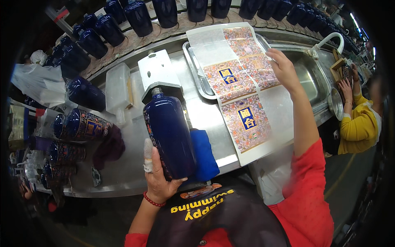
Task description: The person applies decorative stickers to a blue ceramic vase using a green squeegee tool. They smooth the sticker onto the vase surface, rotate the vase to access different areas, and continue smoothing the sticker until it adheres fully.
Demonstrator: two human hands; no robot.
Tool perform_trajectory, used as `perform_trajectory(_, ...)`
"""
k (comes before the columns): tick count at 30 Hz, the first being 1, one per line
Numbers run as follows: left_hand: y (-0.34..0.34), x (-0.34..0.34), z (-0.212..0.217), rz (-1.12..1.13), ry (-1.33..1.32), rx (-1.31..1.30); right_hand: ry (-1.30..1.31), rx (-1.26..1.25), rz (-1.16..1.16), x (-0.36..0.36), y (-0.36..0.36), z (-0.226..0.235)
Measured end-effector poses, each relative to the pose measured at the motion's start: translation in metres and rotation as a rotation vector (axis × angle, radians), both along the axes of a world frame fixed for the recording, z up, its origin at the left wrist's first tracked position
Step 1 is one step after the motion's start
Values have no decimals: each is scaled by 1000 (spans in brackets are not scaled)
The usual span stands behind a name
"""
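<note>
While left hand [158, 181] grips bottle [169, 133], right hand [282, 66] on labels [242, 82]

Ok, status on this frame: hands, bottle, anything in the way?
Left hand grips dark blue bottle. Right hand on label sheet. Blue cloth beside bottle.

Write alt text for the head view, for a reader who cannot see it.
A person's left hand grips a dark blue bottle lying on a steel bench, while the right hand reaches to a sheet of ornate labels over a metal tray. More blue bottles line a conveyor behind.
</note>
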State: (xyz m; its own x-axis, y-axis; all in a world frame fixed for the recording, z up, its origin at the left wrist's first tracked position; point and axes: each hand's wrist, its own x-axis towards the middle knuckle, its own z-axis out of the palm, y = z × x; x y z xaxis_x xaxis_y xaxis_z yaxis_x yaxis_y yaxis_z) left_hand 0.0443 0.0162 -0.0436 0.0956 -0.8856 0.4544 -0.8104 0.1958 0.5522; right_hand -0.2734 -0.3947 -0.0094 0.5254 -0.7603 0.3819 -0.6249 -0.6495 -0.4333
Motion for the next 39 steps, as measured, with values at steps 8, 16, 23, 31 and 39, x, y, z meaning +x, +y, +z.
perform_trajectory(8, 16, 17, -17, -38, 30, -15, 569, 20, -370, 65, -205, -45)
perform_trajectory(16, 32, 27, -46, -109, 271, 4, 514, 19, -307, 70, -250, -45)
perform_trajectory(23, 29, 27, -45, -113, 312, 13, 358, -277, -209, 71, -241, -57)
perform_trajectory(31, 26, 26, -38, -70, 235, 45, 516, -627, -375, 60, -195, -34)
perform_trajectory(39, 19, 17, -34, -35, 352, 24, 48, -545, -273, -2, -188, 24)
